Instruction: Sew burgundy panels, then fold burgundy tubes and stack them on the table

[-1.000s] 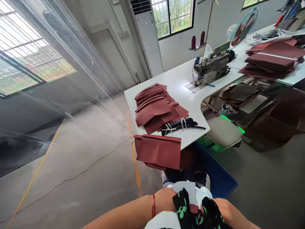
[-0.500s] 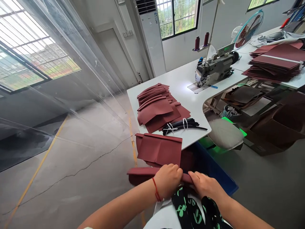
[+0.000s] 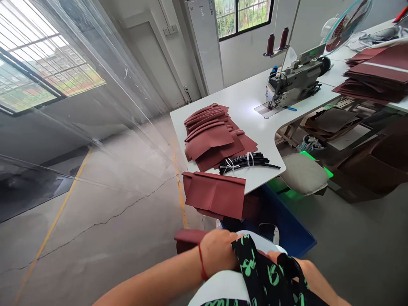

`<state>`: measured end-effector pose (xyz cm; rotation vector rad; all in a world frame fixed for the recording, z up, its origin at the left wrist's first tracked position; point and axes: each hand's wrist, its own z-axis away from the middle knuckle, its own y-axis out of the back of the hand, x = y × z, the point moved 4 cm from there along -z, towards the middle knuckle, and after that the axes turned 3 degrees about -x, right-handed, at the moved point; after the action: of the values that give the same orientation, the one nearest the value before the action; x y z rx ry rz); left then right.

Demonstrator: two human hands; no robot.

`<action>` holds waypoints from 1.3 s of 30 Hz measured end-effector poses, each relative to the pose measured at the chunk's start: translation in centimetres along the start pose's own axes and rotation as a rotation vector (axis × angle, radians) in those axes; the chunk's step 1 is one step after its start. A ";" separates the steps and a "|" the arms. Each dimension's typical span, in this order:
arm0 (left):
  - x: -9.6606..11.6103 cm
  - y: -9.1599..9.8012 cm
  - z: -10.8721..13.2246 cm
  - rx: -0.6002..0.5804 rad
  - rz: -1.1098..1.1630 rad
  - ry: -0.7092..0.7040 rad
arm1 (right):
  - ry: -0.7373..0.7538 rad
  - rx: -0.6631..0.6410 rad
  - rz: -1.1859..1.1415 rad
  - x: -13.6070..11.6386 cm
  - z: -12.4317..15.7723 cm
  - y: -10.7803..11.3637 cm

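The left forearm (image 3: pixel 149 284) reaches in from the lower edge, a red cord (image 3: pixel 201 262) tied around its wrist, and the left hand (image 3: pixel 218 251) curves downward, knuckles up. The right hand (image 3: pixel 275 256) sits level with it, well apart and mostly hidden, above the right forearm (image 3: pixel 325 296).

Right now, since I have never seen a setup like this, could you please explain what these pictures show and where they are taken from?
This is a view from a camera worn on a person's head, looking forward and down, so the arms at the bottom are the wearer's own. The left hand, with a red string at the wrist, holds a maroon panel. The right hand is partly hidden behind black-and-green patterned cloth. Ahead, a white table carries a sewing machine, a maroon stack and a tied bundle of black strips.
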<state>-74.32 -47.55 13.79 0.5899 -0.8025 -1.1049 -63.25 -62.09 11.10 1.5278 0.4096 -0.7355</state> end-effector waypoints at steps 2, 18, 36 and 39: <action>0.0 0.8 0.5 0.081 -0.061 -0.028 | 0.046 0.003 0.094 0.1 0.8 0.4; -9.3 4.5 2.3 0.060 0.436 -0.048 | 0.163 0.106 -0.175 1.8 -4.3 9.7; -10.8 4.3 4.5 -0.145 0.615 -0.097 | -0.189 -0.060 -0.915 3.9 -4.4 8.3; -13.1 2.3 6.5 -0.154 0.832 -0.046 | -0.464 0.036 -1.269 6.7 -3.0 7.5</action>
<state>-81.25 -34.69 15.87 0.0641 -0.8739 -0.4049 -52.87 -61.16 12.17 0.9349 1.0166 -2.0219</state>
